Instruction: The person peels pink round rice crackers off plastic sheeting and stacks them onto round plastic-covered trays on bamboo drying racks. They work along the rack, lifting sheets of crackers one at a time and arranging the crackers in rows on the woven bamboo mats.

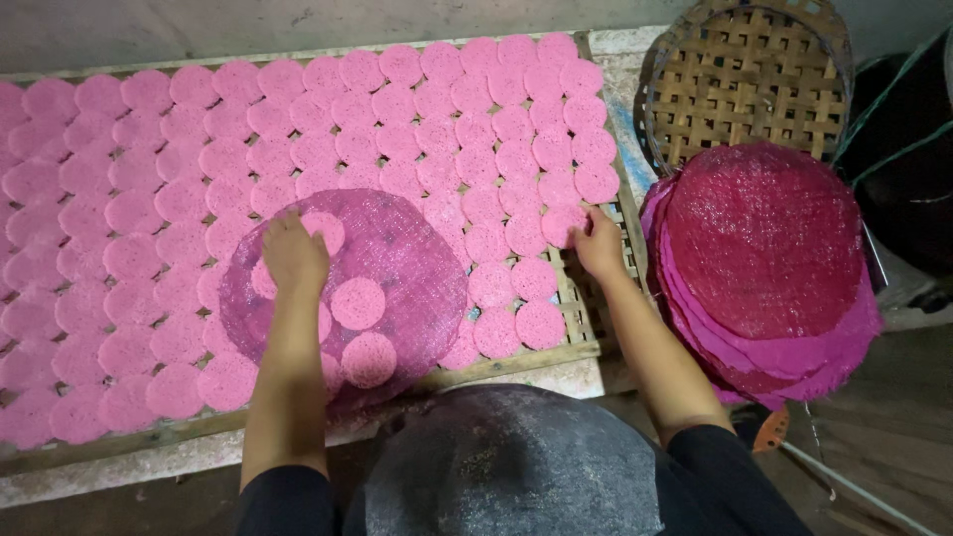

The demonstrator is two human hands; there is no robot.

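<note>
Resting on: a slatted bamboo drying rack (581, 316) carries rows of thin pink round wafers (397, 139), edge to edge and slightly overlapping, across nearly its whole surface.
Left hand: the left hand (294, 253) lies palm down on a round pink mesh sheet (397, 268), fingers pressed together and flat against it.
Mesh sheet: translucent, finely woven, circular, spread over the near part of the rack; a few pink discs (357, 303) show through or lie on it, dotted with dark specks.
Right hand: the right hand (599, 245) sits at the rack's right edge, its fingers touching a wafer (562, 224) there; whether they pinch it or only press it, I cannot tell.
Stack: a pile of round mesh sheets (764, 268), dark magenta on top with lighter pink edges fanning out beneath, stands just right of the rack.
Basket: a round woven bamboo basket (749, 79) with an open lattice leans behind the stack, nothing visible inside it.
Textures: the wafers look matte and grainy; the rack slats are pale, rough and dusted white.
</note>
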